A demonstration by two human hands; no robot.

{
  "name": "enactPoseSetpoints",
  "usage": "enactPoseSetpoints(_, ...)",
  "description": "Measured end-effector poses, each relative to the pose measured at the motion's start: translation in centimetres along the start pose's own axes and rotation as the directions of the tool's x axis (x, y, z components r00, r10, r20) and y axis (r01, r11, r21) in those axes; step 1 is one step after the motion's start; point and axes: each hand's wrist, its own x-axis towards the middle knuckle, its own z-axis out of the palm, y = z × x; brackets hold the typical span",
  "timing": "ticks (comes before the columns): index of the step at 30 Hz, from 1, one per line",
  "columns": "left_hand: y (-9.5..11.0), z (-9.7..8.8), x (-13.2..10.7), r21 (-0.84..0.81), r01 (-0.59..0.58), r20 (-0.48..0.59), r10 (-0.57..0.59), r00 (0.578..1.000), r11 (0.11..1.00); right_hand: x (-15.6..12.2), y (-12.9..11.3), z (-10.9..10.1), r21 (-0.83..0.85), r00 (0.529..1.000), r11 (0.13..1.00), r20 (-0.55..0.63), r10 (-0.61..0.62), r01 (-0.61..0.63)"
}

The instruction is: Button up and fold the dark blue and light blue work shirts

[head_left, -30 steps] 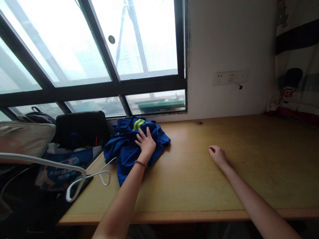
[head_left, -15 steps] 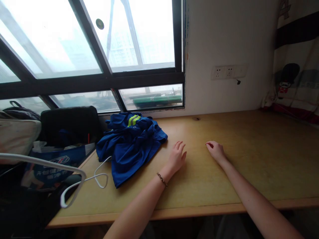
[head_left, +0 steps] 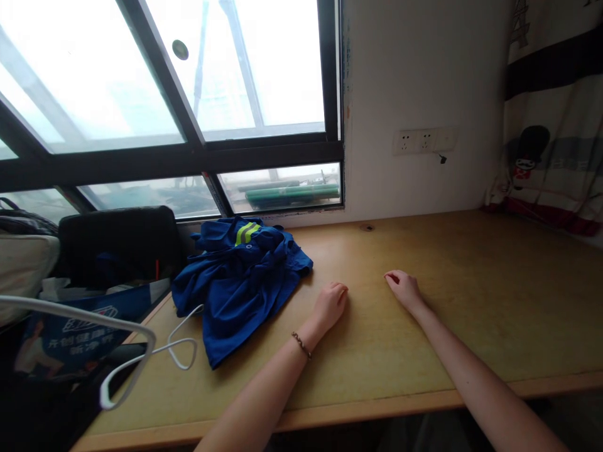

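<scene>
A crumpled blue garment (head_left: 240, 276) with a yellow-green stripe lies on the left part of the wooden desk (head_left: 471, 301). My left hand (head_left: 330, 303) rests on the desk just right of the garment, apart from it, its fingers curled under with nothing in them; a bead bracelet is on the wrist. My right hand (head_left: 402, 289) lies on the desk a little further right, fingers loosely curled down against the wood, holding nothing.
A white wire hanger (head_left: 141, 351) overhangs the desk's left end. Bags, among them a black one (head_left: 117, 242) and a blue printed one (head_left: 80, 326), are piled at the left under the window. A wall socket (head_left: 417, 140) and a curtain (head_left: 551, 125) are at the right.
My left hand has lifted off the blue garment and moved right onto the bare desk, then curled its fingers. My right hand has stayed where it was.
</scene>
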Motion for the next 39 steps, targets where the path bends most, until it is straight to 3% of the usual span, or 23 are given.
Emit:
enactPoseSetpoints(18,0.54,0.18,-0.50,0.053,0.017,0.065,-0.020,0.998,0.998,-0.07,0.26,0.10,-0.001,1.000,1.000,0.017,-0.010,0.010)
enactPoseSetpoints(39,0.90,-0.01,-0.44,0.050,0.005,0.055,-0.008,0.998,0.999,-0.11,0.08,0.02,-0.007,0.999,1.000,0.036,-0.010,0.010)
